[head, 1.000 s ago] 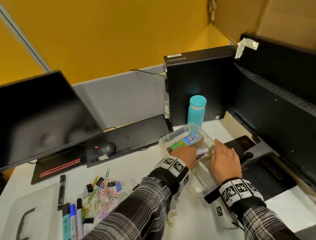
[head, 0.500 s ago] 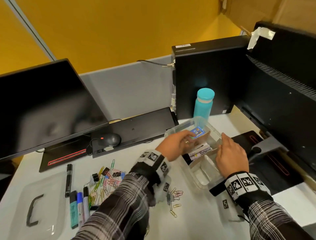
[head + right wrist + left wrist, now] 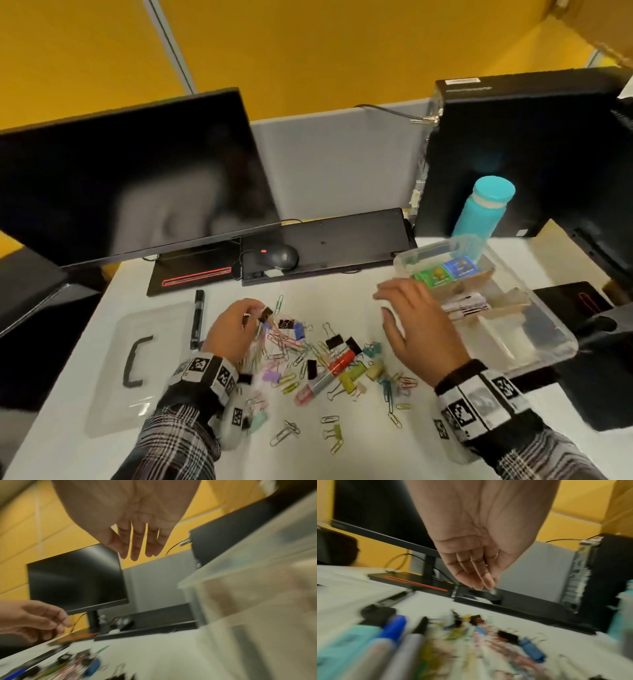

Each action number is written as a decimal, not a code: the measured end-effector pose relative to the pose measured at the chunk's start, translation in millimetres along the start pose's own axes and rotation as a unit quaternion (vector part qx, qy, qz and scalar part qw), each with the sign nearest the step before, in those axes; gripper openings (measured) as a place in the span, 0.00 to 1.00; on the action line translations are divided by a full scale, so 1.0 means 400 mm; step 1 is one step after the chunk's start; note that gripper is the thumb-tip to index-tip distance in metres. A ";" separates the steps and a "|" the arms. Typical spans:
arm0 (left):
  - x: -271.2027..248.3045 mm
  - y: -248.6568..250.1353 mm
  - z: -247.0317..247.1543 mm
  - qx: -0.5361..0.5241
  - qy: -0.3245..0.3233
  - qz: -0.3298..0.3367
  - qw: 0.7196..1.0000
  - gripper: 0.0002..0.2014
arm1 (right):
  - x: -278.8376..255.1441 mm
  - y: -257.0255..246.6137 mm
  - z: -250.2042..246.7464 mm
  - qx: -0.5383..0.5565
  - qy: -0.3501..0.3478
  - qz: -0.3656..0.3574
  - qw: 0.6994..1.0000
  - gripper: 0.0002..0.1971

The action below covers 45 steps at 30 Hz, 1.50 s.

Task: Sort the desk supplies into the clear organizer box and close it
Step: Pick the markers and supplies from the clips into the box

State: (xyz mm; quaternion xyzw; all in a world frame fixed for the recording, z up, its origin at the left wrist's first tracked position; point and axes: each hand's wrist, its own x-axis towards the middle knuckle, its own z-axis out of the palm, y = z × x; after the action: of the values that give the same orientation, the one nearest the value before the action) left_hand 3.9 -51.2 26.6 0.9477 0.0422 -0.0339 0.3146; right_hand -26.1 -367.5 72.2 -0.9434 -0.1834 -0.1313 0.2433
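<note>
The clear organizer box (image 3: 534, 356) stands open at the right, with small green and blue packs (image 3: 442, 272) and labelled items (image 3: 466, 305) in its compartments. Its lid (image 3: 113, 377) lies flat at the left. A pile of paper clips and binder clips (image 3: 308, 346) covers the desk's middle, with a red-capped marker (image 3: 329, 371) in it. My left hand (image 3: 255, 313) hovers at the pile's far left, its loosely curled fingers by a black binder clip (image 3: 265, 313); its fingers (image 3: 483, 584) hold nothing that I can see. My right hand (image 3: 382, 303) floats open beside the box's left wall (image 3: 248, 588).
A black marker (image 3: 198, 318) lies between lid and pile. Blue and teal markers (image 3: 395, 624) show blurred under my left wrist. Mouse (image 3: 279, 257) and keyboard (image 3: 329, 240) sit behind the pile. A teal bottle (image 3: 486, 209) and a PC tower (image 3: 513, 154) stand behind the box.
My left hand left the box and swung left to the clip pile. My right hand lifted off the box and moved left. The view turned toward the pile.
</note>
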 end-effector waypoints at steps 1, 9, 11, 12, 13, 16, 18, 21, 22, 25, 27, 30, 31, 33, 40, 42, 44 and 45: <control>-0.011 -0.045 -0.020 0.037 0.004 -0.019 0.999 0.08 | 0.007 -0.032 0.033 0.003 -0.041 -0.021 0.999 0.16; -0.108 -0.255 -0.122 0.260 -0.085 0.059 0.960 0.15 | 0.006 -0.139 0.266 -0.112 -0.364 -0.106 0.918 0.13; -0.110 -0.268 -0.113 0.289 -0.117 0.122 0.942 0.18 | 0.001 -0.152 0.301 -0.136 -0.368 -0.118 0.912 0.14; -0.108 -0.270 -0.106 0.305 -0.135 0.149 0.931 0.19 | 0.002 -0.159 0.311 -0.141 -0.365 -0.113 0.913 0.15; -0.106 -0.271 -0.098 0.321 -0.149 0.173 0.919 0.20 | 0.006 -0.166 0.316 -0.144 -0.351 -0.110 0.919 0.15; -0.095 -0.274 -0.080 0.369 -0.164 0.240 0.883 0.20 | 0.012 -0.181 0.323 -0.129 -0.342 -0.080 0.927 0.18; -0.086 -0.277 -0.085 0.391 -0.163 0.271 0.864 0.20 | 0.020 -0.192 0.320 -0.100 -0.335 -0.035 0.936 0.18; -0.076 -0.290 -0.103 0.404 -0.150 0.312 0.847 0.21 | 0.049 -0.235 0.292 -0.033 -0.285 0.040 0.957 0.14; -0.074 -0.298 -0.109 0.403 -0.158 0.317 0.844 0.22 | 0.058 -0.249 0.289 -0.005 -0.275 0.063 0.959 0.13; -0.067 -0.326 -0.114 0.423 -0.170 0.361 0.814 0.24 | 0.083 -0.306 0.312 0.045 -0.277 0.100 0.955 0.13; -0.057 -0.343 -0.104 0.432 -0.179 0.389 0.794 0.22 | 0.095 -0.358 0.359 0.068 -0.309 0.106 0.943 0.14; -0.042 -0.350 -0.095 0.426 -0.160 0.429 0.781 0.15 | 0.102 -0.429 0.449 0.085 -0.349 0.122 0.925 0.10; -0.041 -0.349 -0.095 0.422 -0.157 0.436 0.779 0.14 | 0.102 -0.446 0.474 0.079 -0.357 0.126 0.922 0.08; -0.037 -0.354 -0.096 0.419 -0.161 0.450 0.772 0.15 | 0.103 -0.466 0.508 0.053 -0.362 0.135 0.921 0.08; -0.016 -0.362 -0.093 0.417 -0.145 0.486 0.754 0.11 | 0.100 -0.470 0.537 -0.003 -0.351 0.192 0.917 0.11; -0.012 -0.354 -0.109 0.406 -0.132 0.482 0.765 0.11 | 0.108 -0.467 0.535 -0.004 -0.347 0.209 0.914 0.09; 0.003 -0.343 -0.144 0.375 -0.118 0.463 0.794 0.10 | 0.115 -0.460 0.529 -0.009 -0.360 0.216 0.907 0.10; 0.016 -0.334 -0.166 0.362 -0.116 0.445 0.811 0.08 | 0.117 -0.458 0.525 -0.006 -0.367 0.220 0.904 0.10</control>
State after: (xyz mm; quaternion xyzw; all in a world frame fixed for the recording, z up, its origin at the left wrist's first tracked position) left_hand -0.8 95.6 0.0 0.8972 -0.4362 -0.0122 -0.0679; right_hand -25.9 -98.7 -14.8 -0.9428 -0.0467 0.2795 0.1757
